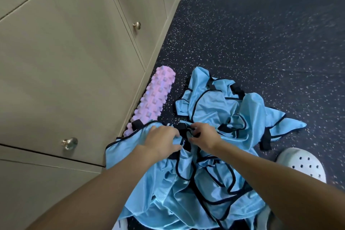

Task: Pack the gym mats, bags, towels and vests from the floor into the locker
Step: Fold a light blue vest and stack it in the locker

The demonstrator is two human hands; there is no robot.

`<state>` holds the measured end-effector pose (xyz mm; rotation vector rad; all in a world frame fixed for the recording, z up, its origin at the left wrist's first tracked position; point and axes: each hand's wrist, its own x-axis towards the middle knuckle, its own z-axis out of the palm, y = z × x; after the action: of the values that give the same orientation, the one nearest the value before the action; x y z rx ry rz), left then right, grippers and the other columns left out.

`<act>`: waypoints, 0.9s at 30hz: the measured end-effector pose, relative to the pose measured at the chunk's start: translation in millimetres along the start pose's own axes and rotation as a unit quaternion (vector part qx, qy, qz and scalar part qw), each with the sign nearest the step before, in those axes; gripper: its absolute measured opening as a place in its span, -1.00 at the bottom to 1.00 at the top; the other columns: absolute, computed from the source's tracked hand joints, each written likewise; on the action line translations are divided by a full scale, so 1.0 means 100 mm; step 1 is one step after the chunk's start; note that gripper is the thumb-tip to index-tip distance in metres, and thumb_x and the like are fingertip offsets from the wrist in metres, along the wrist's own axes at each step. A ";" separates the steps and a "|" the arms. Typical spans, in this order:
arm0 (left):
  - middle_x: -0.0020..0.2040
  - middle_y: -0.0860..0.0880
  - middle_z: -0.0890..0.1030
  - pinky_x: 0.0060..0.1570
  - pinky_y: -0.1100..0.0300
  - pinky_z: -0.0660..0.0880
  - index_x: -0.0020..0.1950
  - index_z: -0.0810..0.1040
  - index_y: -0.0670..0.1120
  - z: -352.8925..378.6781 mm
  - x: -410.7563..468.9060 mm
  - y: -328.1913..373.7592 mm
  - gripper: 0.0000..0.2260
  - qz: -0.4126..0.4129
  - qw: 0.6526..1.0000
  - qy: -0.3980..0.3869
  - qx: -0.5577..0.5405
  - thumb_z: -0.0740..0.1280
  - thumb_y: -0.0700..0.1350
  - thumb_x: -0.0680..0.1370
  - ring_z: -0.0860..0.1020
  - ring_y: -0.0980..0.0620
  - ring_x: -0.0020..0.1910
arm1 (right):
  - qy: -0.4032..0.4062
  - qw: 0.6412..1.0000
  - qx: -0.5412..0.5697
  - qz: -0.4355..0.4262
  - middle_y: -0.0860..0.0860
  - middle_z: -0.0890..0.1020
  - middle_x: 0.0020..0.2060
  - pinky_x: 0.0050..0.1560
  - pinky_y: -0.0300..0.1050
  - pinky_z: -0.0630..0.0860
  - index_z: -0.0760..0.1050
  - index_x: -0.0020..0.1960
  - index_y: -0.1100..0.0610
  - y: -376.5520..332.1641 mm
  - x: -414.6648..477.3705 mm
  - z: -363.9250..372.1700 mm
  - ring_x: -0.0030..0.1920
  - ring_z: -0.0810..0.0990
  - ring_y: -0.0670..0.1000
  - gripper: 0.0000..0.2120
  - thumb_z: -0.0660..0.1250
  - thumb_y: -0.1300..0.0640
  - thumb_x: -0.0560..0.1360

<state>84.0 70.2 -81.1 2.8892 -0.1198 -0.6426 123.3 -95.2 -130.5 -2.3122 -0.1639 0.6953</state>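
Sky-blue mesh with black trim is filling the lower middle of my view: the vests [211, 110] are lying in one crumpled heap on the floor [261, 43], spreading from the centre down toward 6 o'clock. I am watching both hands working at the near top of the heap. The left hand [161, 141] is bunching a fold of blue fabric, its grip curled closed on the cloth. The right hand [204, 137], just beside it at 3 o'clock, is pinching a black strap [182, 127] of the vests between thumb and fingers, so that grip is clamped too. The two hands are nearly touching.

At 11 o'clock from the hands a pink knobbed foam roller [155, 97] is lying on the floor, running along the foot of the locker [65, 61], with its near end tucked under an edge of the vests. The locker's grey-beige doors are taking up the 9 to 12 o'clock side, all closed, with a round metal knob [69, 143] showing at 9 o'clock. At 4 o'clock a white perforated shoe [302, 162] is standing on the dark speckled floor, just beside the heap.
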 end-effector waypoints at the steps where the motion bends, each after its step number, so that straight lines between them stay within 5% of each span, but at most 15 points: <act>1: 0.11 0.06 0.65 0.33 0.03 0.29 0.24 0.60 0.03 0.00 0.00 -0.01 -0.70 -0.002 1.000 0.005 -0.003 0.40 0.10 0.56 0.56 0.00 0.15 | 0.007 1.000 -0.004 -0.003 0.15 0.66 0.06 -0.05 -0.14 0.45 0.56 0.24 0.25 0.00 0.01 0.01 0.02 0.60 0.10 -0.69 0.41 0.20 0.52; 3: -0.19 0.09 0.61 0.32 0.02 0.29 -0.04 0.64 0.04 -0.01 -0.01 -0.02 -0.89 -0.001 1.000 0.012 -0.013 0.41 0.06 0.56 0.54 0.02 -0.09 | 0.014 1.000 -0.010 -0.003 0.15 0.66 -0.15 -0.18 -0.12 0.42 0.61 0.11 0.28 -0.01 0.01 0.03 -0.16 0.57 0.07 -0.80 0.37 0.22 0.53; 5: -0.35 0.10 0.51 0.33 0.02 0.28 -0.16 0.59 0.04 -0.02 -0.03 -0.02 -0.86 -0.009 1.000 0.012 -0.022 0.41 0.03 0.57 0.47 0.05 -0.22 | 0.016 1.000 -0.011 0.002 0.12 0.67 -0.19 -0.19 -0.12 0.45 0.66 0.02 0.25 -0.02 -0.01 0.03 -0.19 0.57 0.06 -0.85 0.35 0.23 0.53; 10: -0.27 0.07 0.58 0.35 0.01 0.25 -0.17 0.62 0.00 0.02 -0.08 0.02 -0.85 -0.006 1.000 0.023 -0.019 0.37 -0.03 0.59 0.50 0.04 -0.22 | 0.019 1.000 -0.013 -0.011 -0.04 0.57 -0.35 -0.33 -0.22 0.36 0.58 -0.21 0.10 -0.05 -0.09 -0.03 -0.28 0.51 -0.02 -0.84 0.33 0.25 0.53; 14: -0.12 0.10 0.55 0.18 0.05 0.27 -0.16 0.62 0.04 -0.03 -0.15 0.00 -0.86 0.037 0.993 0.113 0.014 0.36 -0.04 0.59 0.47 0.03 -0.02 | 0.033 0.998 0.036 -0.027 0.00 0.62 -0.15 -0.10 -0.19 0.47 0.63 0.06 0.15 -0.10 -0.10 -0.05 -0.10 0.57 -0.01 -0.88 0.39 0.18 0.53; 17: -0.07 0.13 0.58 0.02 0.13 0.15 -0.14 0.66 0.05 -0.24 -0.20 -0.08 -0.92 0.077 0.980 0.182 0.019 0.40 -0.06 0.54 0.47 0.03 0.05 | -0.021 0.979 0.200 -0.023 -0.01 0.66 0.01 0.11 -0.21 0.48 0.62 0.15 0.13 -0.32 -0.16 -0.19 0.06 0.60 -0.01 -0.77 0.42 0.24 0.50; 20: -0.16 0.16 0.60 0.01 0.12 0.31 -0.16 0.60 0.06 -0.60 -0.30 -0.18 -0.93 0.089 0.970 0.214 -0.076 0.41 -0.05 0.52 0.53 0.08 -0.07 | -0.104 0.953 0.280 -0.046 -0.06 0.67 0.05 0.09 -0.32 0.43 0.61 0.16 0.08 -0.62 -0.27 -0.44 0.12 0.59 -0.09 -0.75 0.42 0.26 0.49; 23: -0.35 0.16 0.54 -0.25 0.18 0.39 -0.17 0.55 0.00 -1.07 -0.51 -0.16 -0.86 0.085 0.948 0.226 -0.208 0.36 -0.16 0.57 0.43 0.23 -0.36 | -0.140 0.945 0.277 -0.105 -0.17 0.63 -0.26 -0.13 -0.44 0.45 0.59 0.00 0.11 -0.95 -0.44 -0.69 -0.14 0.56 -0.15 -0.86 0.40 0.31 0.51; 27: -0.32 0.08 0.53 -0.25 0.21 0.43 -0.18 0.47 0.04 -1.77 -0.93 0.00 -0.78 0.112 0.916 0.306 -0.235 0.32 -0.23 0.61 0.44 0.14 -0.34 | -0.155 0.940 0.249 -0.173 0.06 0.63 -0.12 0.15 0.00 0.60 0.58 0.11 0.25 -1.44 -0.76 -1.01 -0.07 0.59 0.02 -0.74 0.42 0.21 0.44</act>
<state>75.5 109.4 115.4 2.4125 -0.1753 0.2582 122.9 -71.0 59.6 -1.6283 -0.4709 0.8058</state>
